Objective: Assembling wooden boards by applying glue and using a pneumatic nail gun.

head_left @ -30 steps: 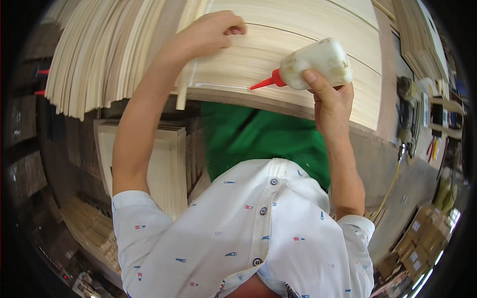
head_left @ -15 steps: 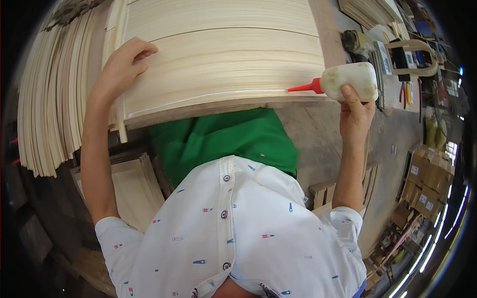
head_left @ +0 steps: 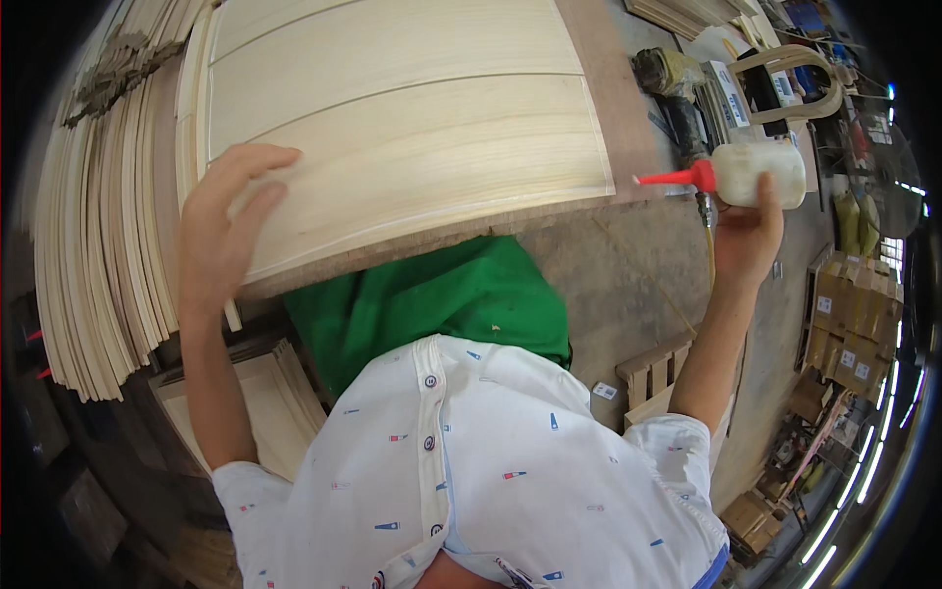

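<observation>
A pale wooden panel [head_left: 422, 147] with dark seams lies on the workbench in front of me. A thin white bead runs along its near edge to the right corner. My right hand [head_left: 754, 231] grips a whitish glue bottle [head_left: 785, 177] with a red nozzle [head_left: 677, 178]. The bottle is held sideways, its tip pointing left, just beyond the panel's right edge. Over the panel's left end is my left hand [head_left: 221, 221], slightly blurred, holding nothing, with thumb and fingers apart. Whether it touches the wood I cannot tell.
Long thin wooden strips [head_left: 108, 236] are stacked at the left. A nail gun [head_left: 672, 79] lies right of the panel, with a yellow hose [head_left: 710, 255] hanging down. Cardboard boxes [head_left: 854, 319] stand at the far right. Below the bench are wooden frames [head_left: 250, 393] and a pallet [head_left: 653, 373].
My right hand has carried the glue bottle rightward, off the panel's near edge past the corner. The white bead now reaches that corner. My left hand sits lower in view, and the view has shifted.
</observation>
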### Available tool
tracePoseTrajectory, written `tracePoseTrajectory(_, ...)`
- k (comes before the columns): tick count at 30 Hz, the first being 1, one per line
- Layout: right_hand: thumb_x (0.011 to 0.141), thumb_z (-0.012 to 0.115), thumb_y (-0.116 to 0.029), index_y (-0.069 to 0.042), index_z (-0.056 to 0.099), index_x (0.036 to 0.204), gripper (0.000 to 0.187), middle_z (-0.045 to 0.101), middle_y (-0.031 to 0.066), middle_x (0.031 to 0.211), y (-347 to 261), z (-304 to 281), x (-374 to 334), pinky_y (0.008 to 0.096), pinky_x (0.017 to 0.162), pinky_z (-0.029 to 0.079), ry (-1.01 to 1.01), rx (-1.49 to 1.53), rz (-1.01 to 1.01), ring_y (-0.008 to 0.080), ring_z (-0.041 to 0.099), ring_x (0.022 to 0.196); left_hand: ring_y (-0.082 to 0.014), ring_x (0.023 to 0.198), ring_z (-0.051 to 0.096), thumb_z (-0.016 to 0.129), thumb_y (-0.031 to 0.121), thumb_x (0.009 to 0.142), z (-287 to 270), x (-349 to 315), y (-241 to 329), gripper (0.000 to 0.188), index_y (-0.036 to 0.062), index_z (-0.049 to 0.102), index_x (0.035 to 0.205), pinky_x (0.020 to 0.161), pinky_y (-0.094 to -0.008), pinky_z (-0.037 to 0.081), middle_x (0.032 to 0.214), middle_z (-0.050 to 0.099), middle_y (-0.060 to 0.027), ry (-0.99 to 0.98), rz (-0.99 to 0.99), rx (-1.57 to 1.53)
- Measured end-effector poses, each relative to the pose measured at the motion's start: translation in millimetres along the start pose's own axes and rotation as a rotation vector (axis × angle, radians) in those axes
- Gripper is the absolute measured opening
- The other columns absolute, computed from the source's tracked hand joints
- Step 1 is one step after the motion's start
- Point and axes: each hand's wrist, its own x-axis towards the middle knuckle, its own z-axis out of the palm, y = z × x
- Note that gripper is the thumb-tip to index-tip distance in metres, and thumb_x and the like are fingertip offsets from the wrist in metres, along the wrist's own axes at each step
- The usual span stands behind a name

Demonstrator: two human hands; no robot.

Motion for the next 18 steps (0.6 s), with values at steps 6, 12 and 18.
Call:
tracePoseTrajectory(6,0.089,0.065,-0.032,0.002,0.052,0.125,0.051,0.063,0.0133,0.109,-24.7,39.8,95.2,0.0373,0.083,0.053,-0.298,-0.524,-0.115,0.0263,0.065,0.098,-0.0271,0.078,0.058,0.054,-0.001,0.083,-27.5,-42.2,90.2,0.013,-0.0048,0.062,0.093,0.067,-0.0360,0.047,0.091,0.061,-0.0183,0.038,0.233,-0.473)
tracePoseTrajectory(12,0.078,0.071,-0.035,-0.003,0.057,0.121,0.056,0.068,0.0214,0.099,-9.2,83.1,206.3,0.0415,0.082,0.049,-0.524,-1.560,-0.676,0.0346,0.066,0.093,-0.0256,0.077,0.057,0.054,0.000,0.084,-18.1,-34.4,110.8,0.008,-0.0034,0.059,0.090,0.067,-0.0348,0.047,0.088,0.060,-0.0173,0.061,0.159,-0.331)
tracePoseTrajectory(18,0.082,0.059,-0.019,-0.007,0.065,0.100,0.022,0.069,0.0197,0.099,62.6,89.2,258.0,0.0485,0.081,0.052,-0.690,-2.265,-0.688,0.0390,0.065,0.097,-0.0241,0.075,0.056,0.053,0.001,0.086,-10.8,-29.3,132.2,0.004,-0.0019,0.056,0.086,0.066,-0.0335,0.046,0.086,0.059,-0.0163,0.111,0.024,-0.153)
